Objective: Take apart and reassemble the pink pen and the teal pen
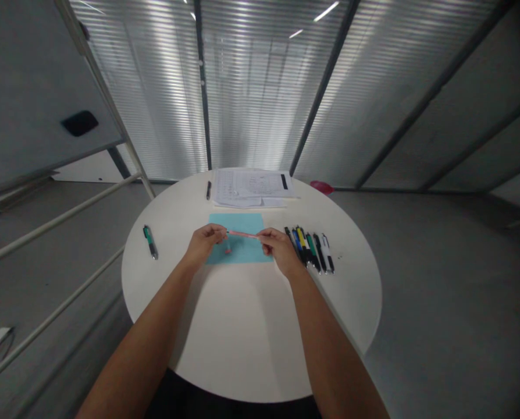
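A slim pink pen (pixel 243 234) is held level above a light blue sheet (pixel 238 222), stretched between my two hands. My left hand (pixel 206 240) pinches its dark, narrow left end. Closed around the other end are the fingers of my right hand (pixel 279 245). Beneath the pen, near my left fingertips, a small clear and pink piece (pixel 228 251) shows against the sheet; its kind is too small to make out.
Several pens (pixel 311 250) lie side by side on the round white table (pixel 242 326), right of the sheet. A green and black pen (pixel 150 242) lies at the left. Behind are printed papers (pixel 251 187) and a dark pen (pixel 208 190). A whiteboard frame (pixel 133 157) stands at the left.
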